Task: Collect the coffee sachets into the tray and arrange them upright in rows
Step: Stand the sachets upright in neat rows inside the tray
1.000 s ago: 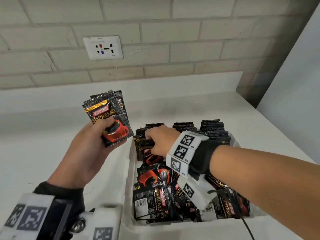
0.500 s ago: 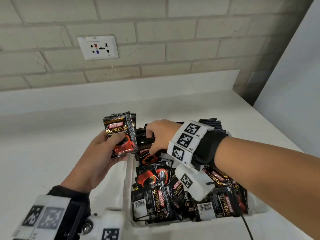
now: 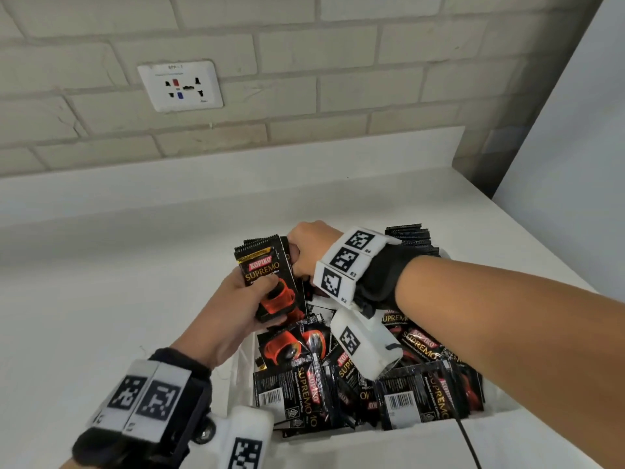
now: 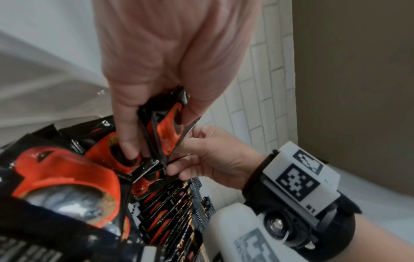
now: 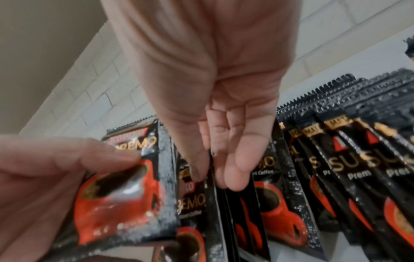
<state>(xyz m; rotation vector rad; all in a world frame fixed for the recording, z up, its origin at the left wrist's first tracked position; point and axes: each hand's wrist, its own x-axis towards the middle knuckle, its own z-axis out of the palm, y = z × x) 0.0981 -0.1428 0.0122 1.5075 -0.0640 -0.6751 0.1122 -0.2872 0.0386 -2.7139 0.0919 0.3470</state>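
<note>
Sachets [image 3: 270, 282] in a small upright stack (black, with a red cup printed on the front) sit gripped in the left hand [image 3: 236, 309] over the far left part of the white tray [image 3: 338, 438]. The right hand [image 3: 306, 250] touches the stack's far side, thumb and fingers pinching sachets standing in a row [image 5: 336, 168]. Loose sachets [image 3: 355, 377] fill the tray's near half on the table [image 3: 101, 282].

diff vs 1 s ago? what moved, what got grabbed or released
The left hand carried its bundle of sachets from up over the counter, right and down to the tray's back-left corner, beside the right hand. Nothing was let go. The right hand stayed on the standing rows, fingers among the packs; the loose pile in front looks unchanged.
</note>
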